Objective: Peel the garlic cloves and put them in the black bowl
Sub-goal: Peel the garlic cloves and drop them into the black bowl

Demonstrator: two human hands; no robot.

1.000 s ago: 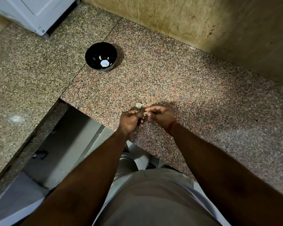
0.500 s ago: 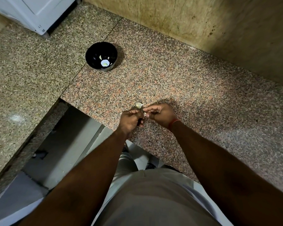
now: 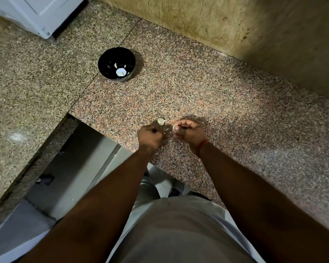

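My right hand (image 3: 189, 132) pinches a small pale garlic clove (image 3: 175, 127) between thumb and fingertips, just above the granite counter (image 3: 207, 88). My left hand (image 3: 150, 136) is curled into a fist beside it, a short gap apart; whether it holds a bit of peel is hidden. One unpeeled garlic clove (image 3: 161, 121) lies on the counter just beyond my hands. The black bowl (image 3: 116, 63) stands further back to the left, with pale peeled garlic pieces on its bottom.
The counter's front edge (image 3: 112, 130) runs just under my hands, with a gap down to the floor at the left. A white appliance (image 3: 38, 14) stands at the back left. A stone wall (image 3: 235, 25) rises behind the counter.
My hands, which were together on the clove, have drawn apart. The clove stays with the right hand and the left has pulled away to the left.
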